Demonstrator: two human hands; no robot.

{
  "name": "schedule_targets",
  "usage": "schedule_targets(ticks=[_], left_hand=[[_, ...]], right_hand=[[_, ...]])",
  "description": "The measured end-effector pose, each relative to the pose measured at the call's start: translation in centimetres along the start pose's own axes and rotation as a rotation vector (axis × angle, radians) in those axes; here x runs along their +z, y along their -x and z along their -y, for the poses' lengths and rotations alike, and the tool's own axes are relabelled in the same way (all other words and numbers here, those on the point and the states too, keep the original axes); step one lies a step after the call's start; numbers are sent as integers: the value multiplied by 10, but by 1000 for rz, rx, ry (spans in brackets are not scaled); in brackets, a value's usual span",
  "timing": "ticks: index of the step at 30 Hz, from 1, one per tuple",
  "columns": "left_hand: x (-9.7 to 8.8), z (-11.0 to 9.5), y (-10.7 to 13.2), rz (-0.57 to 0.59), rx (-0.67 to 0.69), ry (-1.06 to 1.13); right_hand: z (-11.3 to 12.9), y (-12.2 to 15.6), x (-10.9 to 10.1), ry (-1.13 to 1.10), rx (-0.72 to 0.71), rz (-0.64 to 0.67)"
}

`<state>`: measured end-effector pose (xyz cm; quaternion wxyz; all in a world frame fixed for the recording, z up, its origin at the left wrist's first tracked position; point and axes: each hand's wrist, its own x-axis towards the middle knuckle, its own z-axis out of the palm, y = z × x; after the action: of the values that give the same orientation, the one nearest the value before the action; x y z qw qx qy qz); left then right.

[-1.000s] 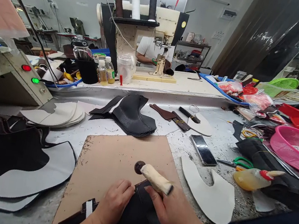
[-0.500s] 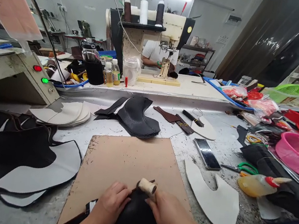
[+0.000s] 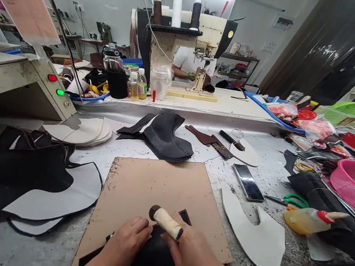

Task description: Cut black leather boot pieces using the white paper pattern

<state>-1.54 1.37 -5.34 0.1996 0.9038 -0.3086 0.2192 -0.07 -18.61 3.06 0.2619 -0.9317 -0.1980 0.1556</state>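
In the head view, my right hand is closed on a hammer with a cream cylindrical part and dark ends; the fingers hide the rest of it. Below the hammer lies a black leather piece, running toward the bottom edge over a tan board. My left hand has its thumb and fingers pinched at the upper left edge of that leather piece, close to the hammer's dark end. A darker strip shows under my left wrist, and a corner of black material pokes out behind my right hand.
Stacked black leather pieces lie beyond the board, with black and grey pieces at left. To the right are a white cutout, a phone, green-handled scissors and a glue bottle. A sewing machine and another person are behind.
The hammer has turned and shifted slightly, so more of its cream part and dark end shows. Both hands have moved slightly, and the view has shifted a little.
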Motion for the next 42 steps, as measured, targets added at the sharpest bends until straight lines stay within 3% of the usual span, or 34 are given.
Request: schedule_targets(ticks=[5, 10, 14, 18, 22, 24, 28, 31, 33, 35, 38, 42], left_hand=[[-8, 3, 9, -10, 39, -1], [-15, 3, 20, 2, -3, 6], [-19, 5, 30, 16, 11, 8], [-22, 7, 39, -13, -7, 0], [-29, 7, 46, -13, 12, -15], [-33, 6, 49, -16, 27, -24], [-40, 5, 56, -26, -45, -38], [-43, 5, 63, -35, -53, -57], [-43, 5, 68, -69, -53, -61], [-42, 4, 72, -105, -112, -52], [-38, 1, 77, -164, -242, -41], [-32, 0, 85, -173, -306, 10]], right_hand=[[5, 1, 6, 42, 82, 49], [9, 2, 10, -15, -32, 68], [14, 0, 11, 47, 80, 72], [19, 0, 20, -16, -66, 81], [22, -2, 28, 48, -4, 74], [26, -2, 30, 49, -38, 82], [32, -4, 33, 77, -80, 152], [37, -7, 35, 117, -21, 108], [43, -7, 36, 93, -68, 117], [50, -7, 37, 82, -117, 184], [58, -7, 34, 153, -70, 260], [65, -11, 39, 95, -99, 160]])
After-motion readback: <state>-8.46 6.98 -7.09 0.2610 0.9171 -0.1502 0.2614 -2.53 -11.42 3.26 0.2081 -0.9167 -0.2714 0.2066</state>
